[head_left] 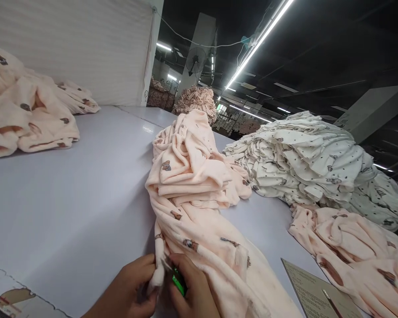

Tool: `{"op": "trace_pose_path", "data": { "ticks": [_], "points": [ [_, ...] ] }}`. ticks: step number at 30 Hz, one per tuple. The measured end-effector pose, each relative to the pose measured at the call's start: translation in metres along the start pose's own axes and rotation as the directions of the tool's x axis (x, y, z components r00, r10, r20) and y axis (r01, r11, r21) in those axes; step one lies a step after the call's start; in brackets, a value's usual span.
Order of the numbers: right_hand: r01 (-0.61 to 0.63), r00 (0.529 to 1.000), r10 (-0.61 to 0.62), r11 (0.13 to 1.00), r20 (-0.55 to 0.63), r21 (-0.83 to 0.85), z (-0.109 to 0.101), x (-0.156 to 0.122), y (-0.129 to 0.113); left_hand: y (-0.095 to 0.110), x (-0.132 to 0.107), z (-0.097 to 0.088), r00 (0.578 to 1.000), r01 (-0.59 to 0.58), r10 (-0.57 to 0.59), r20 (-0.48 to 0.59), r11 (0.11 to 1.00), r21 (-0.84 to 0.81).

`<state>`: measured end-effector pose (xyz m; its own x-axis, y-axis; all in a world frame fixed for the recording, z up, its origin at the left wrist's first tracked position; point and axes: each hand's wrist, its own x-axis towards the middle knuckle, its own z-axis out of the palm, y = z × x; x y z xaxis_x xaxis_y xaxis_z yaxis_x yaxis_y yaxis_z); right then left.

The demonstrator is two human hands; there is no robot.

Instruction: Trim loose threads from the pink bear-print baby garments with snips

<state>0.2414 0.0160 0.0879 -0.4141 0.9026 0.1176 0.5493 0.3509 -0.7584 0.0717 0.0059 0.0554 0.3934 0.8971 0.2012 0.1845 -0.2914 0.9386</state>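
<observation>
Garments lying in heaps across one long table (86,185)

At the near edge the left hand (126,293) and right hand (194,293) are meeting side by side, pinching the near end of a garment (199,238) with a small tool (178,281) sitting between them; that garment is running away from them up the middle of the table to a folded stack (189,163). A heap (26,110) is lying at the far left against the wall (79,44), a larger pile (311,159) is sitting to the right, a loose bundle (358,247) is lying in front of that pile, and a sheet of paper (315,291) is resting at the near right with a pen (331,302) on it
</observation>
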Motion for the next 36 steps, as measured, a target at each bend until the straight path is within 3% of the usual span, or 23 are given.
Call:
{"op": "trace_pose_path", "data": {
  "ticks": [4, 7, 9, 12, 15, 17, 21, 24, 27, 33, 36],
  "points": [
    [-0.033, 0.996, 0.032, 0.999, -0.080, -0.011, 0.004, -0.004, 0.007, -0.005, -0.002, 0.008, 0.997, 0.002, 0.002, -0.081, 0.999, 0.049],
    [0.037, 0.994, -0.029, 0.996, -0.105, 0.080, 0.007, -0.009, 0.013, -0.006, -0.002, 0.012, 0.995, -0.044, 0.048, -0.083, 0.998, 0.042],
    [0.083, 0.976, -0.065, 0.994, -0.206, 0.076, 0.010, -0.014, 0.016, -0.004, -0.001, 0.013, 0.995, -0.079, 0.079, -0.056, 0.997, 0.009],
    [0.022, 0.949, -0.017, 1.000, -0.314, 0.012, 0.010, -0.018, 0.020, -0.001, 0.001, 0.013, 0.998, -0.059, 0.054, -0.045, 0.992, -0.108],
    [-0.032, 0.970, 0.039, 0.999, -0.241, 0.033, 0.005, -0.015, 0.021, -0.002, 0.006, 0.012, 0.992, 0.066, -0.095, -0.079, 0.949, -0.310],
    [-0.057, 0.975, 0.069, 0.997, -0.213, 0.061, 0.001, -0.011, 0.020, -0.006, 0.010, 0.011, 0.980, 0.135, -0.188, -0.066, 0.871, -0.472],
    [-0.162, 0.936, 0.178, 0.984, -0.303, 0.076, 0.003, -0.007, 0.019, -0.015, 0.021, 0.008, 0.965, 0.241, -0.244, 0.095, 0.686, -0.686],
    [-0.189, 0.917, 0.147, 0.979, -0.371, -0.080, 0.010, -0.009, 0.020, -0.019, 0.025, 0.005, 0.951, 0.305, -0.235, 0.201, 0.611, -0.731],
    [-0.108, 0.951, 0.042, 0.973, -0.306, -0.202, 0.012, -0.009, 0.021, -0.017, 0.025, 0.002, 0.942, 0.335, -0.234, 0.242, 0.579, -0.743],
    [-0.037, 0.960, 0.019, 0.998, -0.279, -0.060, 0.000, -0.016, 0.016, -0.014, 0.027, 0.003, 0.919, 0.389, -0.293, 0.264, 0.562, -0.730],
    [0.006, 0.978, -0.048, 0.979, -0.203, -0.202, -0.008, -0.024, 0.013, -0.017, 0.029, 0.006, 0.908, 0.404, -0.333, 0.255, 0.530, -0.746]
  ]
}}
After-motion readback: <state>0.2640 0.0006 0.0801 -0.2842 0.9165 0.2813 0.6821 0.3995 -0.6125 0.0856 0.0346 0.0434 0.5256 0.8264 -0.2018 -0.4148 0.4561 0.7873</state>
